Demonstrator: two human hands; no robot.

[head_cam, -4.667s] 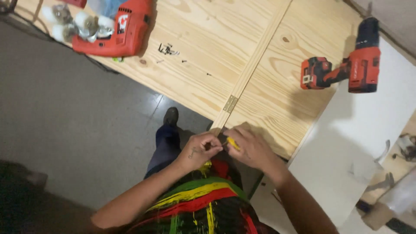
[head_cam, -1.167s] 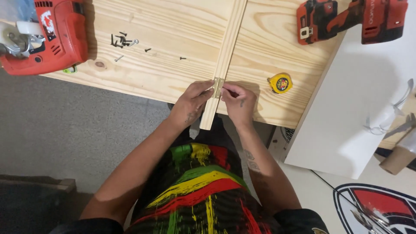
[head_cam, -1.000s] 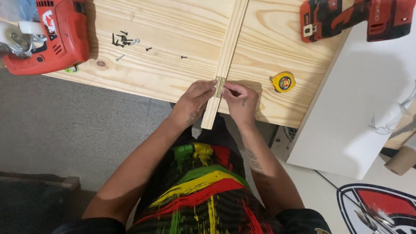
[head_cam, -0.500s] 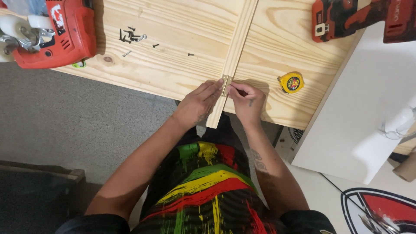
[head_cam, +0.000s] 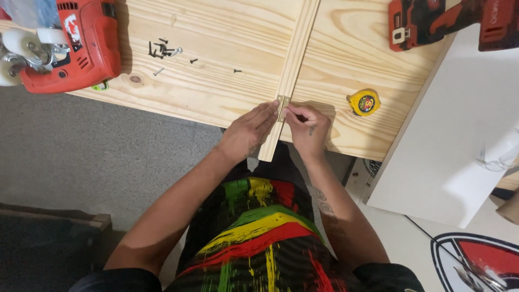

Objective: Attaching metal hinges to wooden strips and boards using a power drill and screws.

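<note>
Two hands meet at a small brass hinge point(head_cam: 281, 107) on the narrow pine strip point(head_cam: 292, 70) lying across the pine tabletop point(head_cam: 227, 38). I see the left hand point(head_cam: 246, 132), fingers extended, pressing the hinge flat, and the right hand point(head_cam: 307, 125) pinching something small at its edge. I cannot tell whether any screw is driven. Loose dark screws point(head_cam: 162, 50) lie well apart. Smooth, knotted grain; a round yellow tape measure point(head_cam: 363, 102) sits near the right hand, a red cordless drill point(head_cam: 443, 21) beyond it.
</note>
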